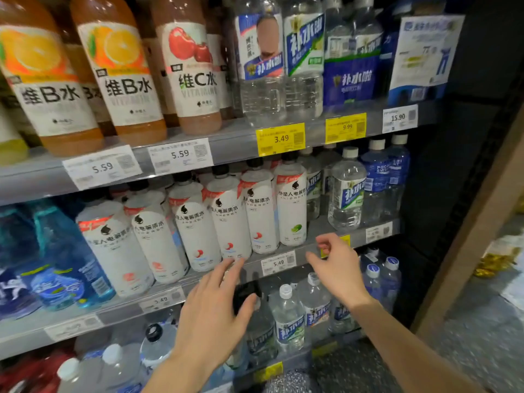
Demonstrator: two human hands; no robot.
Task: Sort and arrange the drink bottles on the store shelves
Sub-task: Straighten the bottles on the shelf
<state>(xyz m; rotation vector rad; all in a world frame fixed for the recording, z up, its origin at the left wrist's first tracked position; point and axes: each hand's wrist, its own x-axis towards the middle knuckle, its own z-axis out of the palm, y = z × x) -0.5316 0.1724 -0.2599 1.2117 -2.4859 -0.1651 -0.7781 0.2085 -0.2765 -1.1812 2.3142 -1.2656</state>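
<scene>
Left hand at lower centre of the frame, fingers straight and spread, holding nothing, fingertips near the middle shelf edge. Right hand right of centre, fingers loosely curled, empty. White-sleeved plastic bottles stand upright in a row on that shelf, caps up. Clear ribbed bottles below.

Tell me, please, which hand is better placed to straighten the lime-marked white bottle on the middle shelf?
Probably the right hand: it hovers empty just below the lime-marked white bottle; the left hand sits lower, further left.
</scene>
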